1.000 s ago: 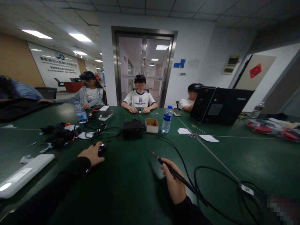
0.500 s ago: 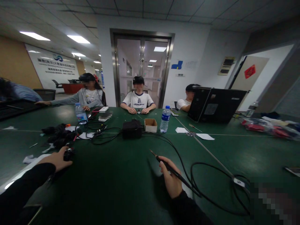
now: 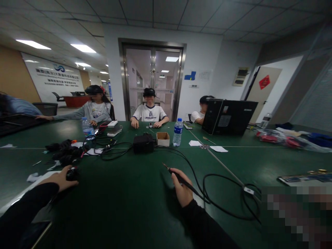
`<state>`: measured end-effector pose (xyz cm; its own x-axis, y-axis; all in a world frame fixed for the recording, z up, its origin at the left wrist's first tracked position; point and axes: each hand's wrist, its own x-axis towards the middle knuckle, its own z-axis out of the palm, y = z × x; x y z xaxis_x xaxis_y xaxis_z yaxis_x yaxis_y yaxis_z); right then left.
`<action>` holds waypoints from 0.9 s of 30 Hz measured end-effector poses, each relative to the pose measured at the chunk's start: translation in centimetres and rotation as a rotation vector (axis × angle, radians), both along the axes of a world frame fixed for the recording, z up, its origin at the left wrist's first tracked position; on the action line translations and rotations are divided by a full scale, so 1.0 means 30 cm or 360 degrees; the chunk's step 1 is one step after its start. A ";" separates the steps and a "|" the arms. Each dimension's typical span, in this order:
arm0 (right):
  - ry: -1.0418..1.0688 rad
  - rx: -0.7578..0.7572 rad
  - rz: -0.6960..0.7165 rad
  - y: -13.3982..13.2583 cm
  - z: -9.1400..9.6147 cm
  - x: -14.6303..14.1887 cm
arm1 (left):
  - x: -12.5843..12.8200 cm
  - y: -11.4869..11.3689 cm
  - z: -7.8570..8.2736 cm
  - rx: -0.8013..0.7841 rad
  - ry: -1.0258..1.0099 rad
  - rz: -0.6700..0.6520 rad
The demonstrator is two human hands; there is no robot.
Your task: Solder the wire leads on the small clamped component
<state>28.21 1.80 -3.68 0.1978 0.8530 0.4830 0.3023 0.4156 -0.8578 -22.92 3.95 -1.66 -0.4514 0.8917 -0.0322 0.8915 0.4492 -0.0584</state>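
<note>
My right hand is closed round a black soldering iron, its thin tip pointing up and to the left above the green table. The iron's black cable loops over the table to my right. My left hand rests on the table at the left, fingers curled on a small black object. Both arms wear black sleeves.
A black box, a small cardboard box and a water bottle stand at mid-table, with tangled cables and black gear to the left. An open laptop stands at the right. Three people sit along the far side.
My left hand slid left across the table with the small black object. The right hand kept the soldering iron and barely moved. The view tilted down slightly.
</note>
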 end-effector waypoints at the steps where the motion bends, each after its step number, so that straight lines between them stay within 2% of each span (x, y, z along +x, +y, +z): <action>1: 0.0002 0.0006 0.0003 0.000 0.000 -0.001 | 0.004 -0.001 0.005 -0.0004 -0.0035 0.0002; 6: 0.0033 0.0069 0.0001 0.012 -0.008 -0.006 | 0.049 0.011 0.036 -0.0028 -0.0218 0.0054; 10: 0.0076 0.0054 -0.0004 0.022 -0.018 -0.008 | 0.164 0.037 0.049 0.0030 -0.0373 0.0029; 16: 0.0097 0.0077 0.0024 0.014 -0.012 -0.009 | 0.449 0.051 0.060 0.0048 -0.0590 -0.0266; 23: 0.0284 -0.0139 0.0083 0.001 -0.005 -0.015 | 0.827 0.026 0.067 0.0029 -0.0713 -0.0476; 27: 0.0275 -0.0166 0.0175 0.012 -0.011 -0.009 | 0.982 0.015 0.066 0.0071 -0.0706 -0.0580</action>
<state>27.93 2.16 -4.02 0.1731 0.9176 0.3578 0.1050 0.3440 -0.9331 6.55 4.39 0.31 -0.0663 0.9920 -0.1072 0.9241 0.1015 0.3685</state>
